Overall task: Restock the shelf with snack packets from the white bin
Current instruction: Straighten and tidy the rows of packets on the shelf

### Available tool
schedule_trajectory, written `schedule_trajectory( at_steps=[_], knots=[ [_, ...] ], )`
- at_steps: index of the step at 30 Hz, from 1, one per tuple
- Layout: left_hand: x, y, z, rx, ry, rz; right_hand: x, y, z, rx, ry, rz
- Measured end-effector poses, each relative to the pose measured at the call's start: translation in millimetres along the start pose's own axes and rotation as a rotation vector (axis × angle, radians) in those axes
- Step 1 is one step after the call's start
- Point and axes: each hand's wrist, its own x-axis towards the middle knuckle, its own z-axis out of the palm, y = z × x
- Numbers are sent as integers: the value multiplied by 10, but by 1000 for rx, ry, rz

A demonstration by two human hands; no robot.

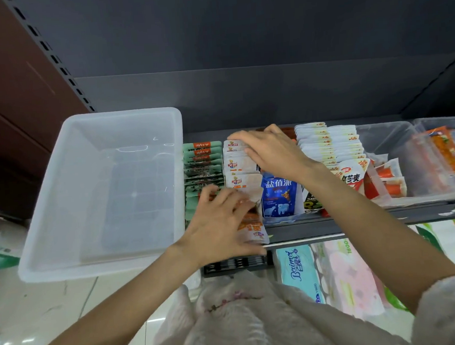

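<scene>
The white bin (48, 211) sits at the shelf's left end, and I see no packets inside it. Right of it runs a row of green packets (202, 160), then a row of white and orange snack packets (236, 166). My left hand (219, 224) grips the front packets of that white row at the shelf's front edge, fingers curled over their tops. My right hand (270, 150) reaches to the back of the same row, its straight fingers pressing on the packet tops.
A blue packet (277, 193) and more white packets (326, 143) stand to the right on the dark shelf (359, 219). Clear tubs with orange sticks (435, 157) are at far right. Tissue packs (300, 272) lie on the shelf below. A slotted upright (51, 55) rises at left.
</scene>
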Motion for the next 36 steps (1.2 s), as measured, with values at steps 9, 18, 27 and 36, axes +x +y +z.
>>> schedule_trajectory(
  at_steps=[9,18,27,36],
  knots=[
    [311,-179,43,32,220,-152,36,52,38,-30,-26,73],
    [419,-155,159,105,146,-195,203,124,-84,-70,-38,51],
    [577,-180,92,63,32,-250,362,157,-285,64,-303,62],
    [518,-278,64,113,68,-175,435,112,-328,-59,-327,-3]
  ],
)
